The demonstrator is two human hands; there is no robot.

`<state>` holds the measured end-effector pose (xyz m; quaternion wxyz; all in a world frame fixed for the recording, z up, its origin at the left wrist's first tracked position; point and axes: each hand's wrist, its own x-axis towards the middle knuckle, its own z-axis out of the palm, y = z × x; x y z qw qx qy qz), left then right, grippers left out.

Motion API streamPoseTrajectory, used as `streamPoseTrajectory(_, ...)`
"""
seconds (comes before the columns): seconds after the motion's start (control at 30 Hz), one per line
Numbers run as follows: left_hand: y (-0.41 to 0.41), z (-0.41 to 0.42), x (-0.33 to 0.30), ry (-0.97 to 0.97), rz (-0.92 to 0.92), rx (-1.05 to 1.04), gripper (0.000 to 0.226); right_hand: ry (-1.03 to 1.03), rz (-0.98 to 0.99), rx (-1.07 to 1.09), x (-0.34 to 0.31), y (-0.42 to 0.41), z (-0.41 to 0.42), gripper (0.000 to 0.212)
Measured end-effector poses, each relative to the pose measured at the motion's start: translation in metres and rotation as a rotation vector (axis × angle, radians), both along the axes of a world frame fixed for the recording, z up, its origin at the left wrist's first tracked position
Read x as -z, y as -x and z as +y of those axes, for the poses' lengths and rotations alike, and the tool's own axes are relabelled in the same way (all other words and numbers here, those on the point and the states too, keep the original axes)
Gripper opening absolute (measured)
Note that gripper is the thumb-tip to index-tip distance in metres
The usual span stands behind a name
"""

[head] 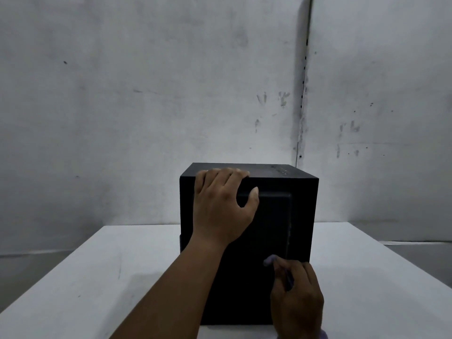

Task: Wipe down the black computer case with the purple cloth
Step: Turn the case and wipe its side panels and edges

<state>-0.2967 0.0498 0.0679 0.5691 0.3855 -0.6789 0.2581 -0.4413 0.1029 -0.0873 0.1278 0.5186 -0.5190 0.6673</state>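
Observation:
The black computer case [274, 223] stands upright on the white table [102, 277], its near face toward me. My left hand [221, 206] grips the case's top near edge, fingers curled over the top and thumb on the near face. My right hand [297, 297] is low against the near face at its lower right. It holds the purple cloth [269, 260] bunched between its fingers. Only small bits of the cloth show, above the fingers and under the wrist.
A scuffed grey wall [146, 94] rises behind the table, with a vertical seam right of the case. The table's left and right edges fall away to a grey floor on both sides.

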Motion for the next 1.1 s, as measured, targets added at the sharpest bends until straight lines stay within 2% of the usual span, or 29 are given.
streamPoseTrajectory(0.17, -0.001, 0.001, -0.001, -0.013, -0.004, 0.005, 0.035, 0.04, -0.022, 0.012, -0.001, -0.004, 0.002, 0.024)
streamPoseTrajectory(0.33, -0.002, 0.002, -0.001, -0.013, -0.011, 0.003, 0.035, 0.047, -0.039, 0.022, 0.0, -0.006, 0.002, 0.009)
streamPoseTrajectory(0.63, -0.003, 0.005, -0.002, -0.015, -0.006, 0.046, 0.034, -0.006, -0.047, 0.032, -0.006, -0.008, 0.001, 0.036)
streamPoseTrajectory(0.77, -0.008, 0.012, 0.007, 0.064, 0.082, 0.217, 0.022, -0.028, -0.037, -0.053, -0.02, -0.013, 0.002, 0.049)
streamPoseTrajectory(0.9, -0.017, 0.025, 0.039, 0.107, 0.071, 0.253, 0.016, -0.061, -0.088, -0.14, -0.056, -0.027, 0.004, 0.026)
streamPoseTrajectory(1.0, -0.02, 0.034, 0.058, -0.018, 0.076, 0.368, 0.019, -0.075, -0.191, -0.285, -0.088, -0.041, 0.009, 0.017)
streamPoseTrajectory(1.1, -0.022, 0.04, 0.055, -0.149, 0.174, 0.449, 0.022, -0.113, -0.292, -0.405, -0.108, -0.054, 0.011, 0.011)
